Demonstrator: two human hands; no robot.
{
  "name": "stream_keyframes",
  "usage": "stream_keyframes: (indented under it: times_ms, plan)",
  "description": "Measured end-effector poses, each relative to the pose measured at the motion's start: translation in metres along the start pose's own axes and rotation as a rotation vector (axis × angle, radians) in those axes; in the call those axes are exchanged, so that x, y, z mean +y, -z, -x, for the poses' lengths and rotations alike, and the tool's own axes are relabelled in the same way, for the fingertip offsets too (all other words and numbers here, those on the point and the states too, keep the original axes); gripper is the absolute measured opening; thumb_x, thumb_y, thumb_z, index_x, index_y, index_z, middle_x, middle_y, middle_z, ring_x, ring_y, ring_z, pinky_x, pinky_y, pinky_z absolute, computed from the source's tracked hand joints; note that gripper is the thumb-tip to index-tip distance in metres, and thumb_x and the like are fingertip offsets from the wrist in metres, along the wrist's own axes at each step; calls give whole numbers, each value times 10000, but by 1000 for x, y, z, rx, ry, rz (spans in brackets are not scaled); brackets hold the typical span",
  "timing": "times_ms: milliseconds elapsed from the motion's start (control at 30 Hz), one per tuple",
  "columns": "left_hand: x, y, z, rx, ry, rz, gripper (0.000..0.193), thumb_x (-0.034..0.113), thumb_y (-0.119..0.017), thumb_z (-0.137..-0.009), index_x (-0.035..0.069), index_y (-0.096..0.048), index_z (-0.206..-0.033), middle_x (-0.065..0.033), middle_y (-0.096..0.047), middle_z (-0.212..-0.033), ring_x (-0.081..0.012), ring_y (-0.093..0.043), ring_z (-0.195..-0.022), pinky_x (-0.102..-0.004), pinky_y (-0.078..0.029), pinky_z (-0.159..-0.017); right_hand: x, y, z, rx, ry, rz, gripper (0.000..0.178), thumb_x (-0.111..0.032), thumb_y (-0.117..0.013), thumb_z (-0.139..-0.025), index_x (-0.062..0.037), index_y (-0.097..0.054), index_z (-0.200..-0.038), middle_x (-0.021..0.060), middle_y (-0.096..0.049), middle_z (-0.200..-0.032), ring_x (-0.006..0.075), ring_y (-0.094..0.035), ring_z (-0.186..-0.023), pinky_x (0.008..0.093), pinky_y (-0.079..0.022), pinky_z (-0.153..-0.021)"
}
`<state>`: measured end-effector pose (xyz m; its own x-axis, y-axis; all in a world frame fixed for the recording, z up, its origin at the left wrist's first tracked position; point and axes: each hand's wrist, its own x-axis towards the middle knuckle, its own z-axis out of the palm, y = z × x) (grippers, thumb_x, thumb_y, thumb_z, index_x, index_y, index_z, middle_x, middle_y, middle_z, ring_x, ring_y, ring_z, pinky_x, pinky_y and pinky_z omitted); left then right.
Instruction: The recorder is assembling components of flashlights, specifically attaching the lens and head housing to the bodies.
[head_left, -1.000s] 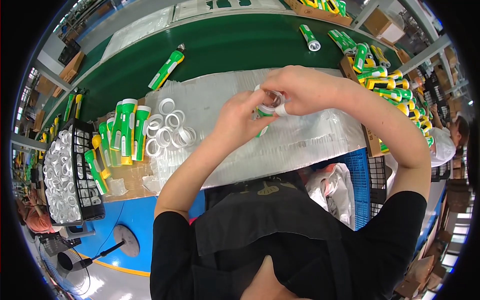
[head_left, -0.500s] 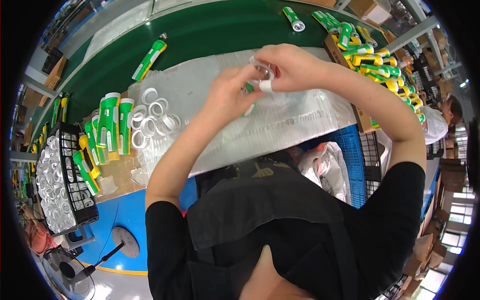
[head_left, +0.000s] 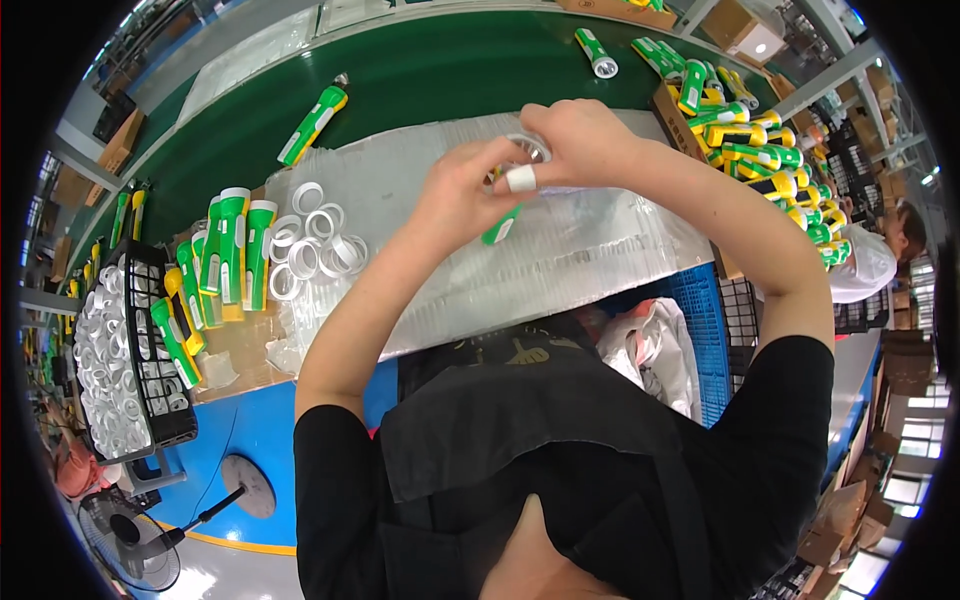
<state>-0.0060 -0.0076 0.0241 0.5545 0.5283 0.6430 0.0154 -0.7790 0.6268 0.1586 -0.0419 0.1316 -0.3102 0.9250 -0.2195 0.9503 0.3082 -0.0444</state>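
Observation:
My left hand [head_left: 458, 192] is closed around a green flashlight [head_left: 502, 226], whose lower body sticks out beneath the fingers. At the flashlight's head my right hand [head_left: 582, 142] is closed on a white ring [head_left: 535, 146]. My fingers partly cover the ring, so I cannot tell how it sits on the head. A white wrap [head_left: 521, 178] circles a right-hand digit. Both hands meet above a plastic-covered work surface [head_left: 400, 290]. Left of them lies a heap of loose white rings [head_left: 318, 240], beside several green and yellow flashlights [head_left: 232, 245].
A black crate [head_left: 160, 350] full of white rings stands at the left. Beyond the work surface runs a green belt [head_left: 440, 65] carrying a few flashlights. A cardboard box [head_left: 668, 105] piled with flashlights stands at right. A blue crate [head_left: 708, 340] sits below, near a fan [head_left: 130, 540] farther left.
My hands have come closer together around the white ring, the right one shifting slightly left and down. More of the flashlight's green body shows below my left hand.

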Motion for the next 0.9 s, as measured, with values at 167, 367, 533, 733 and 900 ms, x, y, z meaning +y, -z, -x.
stream_keyframes:
  times_ms: [167, 367, 533, 733, 900]
  plan:
    - [1, 1, -4, -41, 24, -2, 331, 76, -813, -729, 67, -632, -1007, -62, -682, -911, -200, -633, -766, -322, -511, -686, 39, -20, -6, 560, 590, -389, 599, -589, -682, -796, 5, -630, -848, 150, -636, -729, 340, -646, -698, 422, -498, -622]
    - [-6, 4, -1, -48, 129, 41, 328, 97, -820, -721, 73, -623, -982, -65, -680, -892, -209, -635, -760, -328, -504, -665, 20, -11, -3, 242, -20, -36, 628, -607, -679, -764, 13, -632, -847, 164, -648, -782, 312, -658, -746, 409, -507, -645]
    - [-7, 0, 0, 10, 29, 62, 335, 109, -825, -706, 81, -611, -962, -66, -674, -873, -232, -633, -739, -330, -490, -614, 25, -16, -6, 284, 302, -234, 635, -619, -733, -732, -7, -620, -857, 146, -640, -825, 297, -638, -728, 389, -492, -629]
    - [-10, 8, -2, -61, 96, 76, 335, 108, -826, -716, 89, -612, -973, -46, -691, -931, -234, -639, -790, -318, -502, -652, 37, -13, -5, 419, 261, -273, 422, -392, -766, -806, -20, -616, -936, 73, -536, -835, 215, -547, -681, 342, -457, -601]
    - [-14, 10, 2, -127, 75, 99, 562, 69, -829, -706, 97, -588, -1212, -97, -679, -1108, -195, -642, -952, -314, -506, -825, 30, -39, 0, 396, 323, -378, 372, -297, -796, -791, -21, -587, -927, 58, -503, -796, 158, -530, -664, 303, -445, -582]
